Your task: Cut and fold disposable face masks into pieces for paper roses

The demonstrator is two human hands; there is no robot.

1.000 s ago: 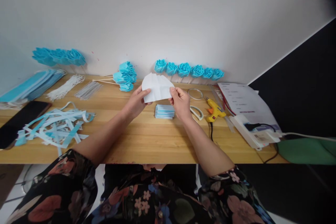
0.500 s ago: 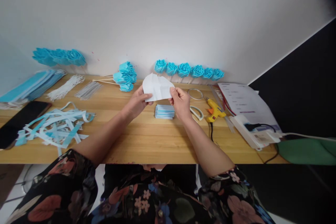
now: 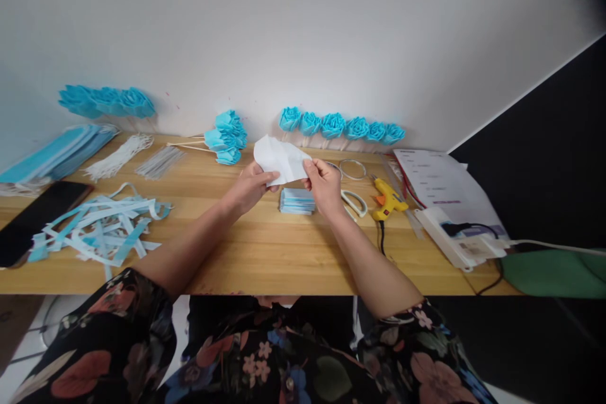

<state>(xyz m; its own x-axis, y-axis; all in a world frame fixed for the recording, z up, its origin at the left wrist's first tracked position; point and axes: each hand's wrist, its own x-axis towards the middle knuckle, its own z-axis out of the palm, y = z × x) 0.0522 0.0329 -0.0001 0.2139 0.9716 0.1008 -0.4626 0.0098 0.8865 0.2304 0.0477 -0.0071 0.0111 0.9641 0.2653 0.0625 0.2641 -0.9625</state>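
Between my two hands is a white sheet (image 3: pixel 281 158) of thin, creased material with a rounded upper edge, held above the table. My left hand (image 3: pixel 253 186) pinches its lower left part, thumb on top. The right end is gripped by my right hand (image 3: pixel 323 182) between thumb and fingers. Just below the sheet lies a stack of light blue and white folded pieces (image 3: pixel 297 201). Scissors with white handles (image 3: pixel 355 202) lie right of my right hand, partly hidden by it.
Blue fabric roses (image 3: pixel 332 125) line the wall, and more roses (image 3: pixel 227 139) lie behind my left hand. Cut strips (image 3: pixel 101 227), a phone (image 3: pixel 40 221) and face masks (image 3: pixel 61 151) are at left. At right are a yellow glue gun (image 3: pixel 388 199), a power strip (image 3: pixel 454 237) and a printed sheet (image 3: pixel 440 183).
The white sheet has tilted and shifted slightly left, its right side now lower and more gathered. My right hand has moved a little left. Both hands keep their hold.
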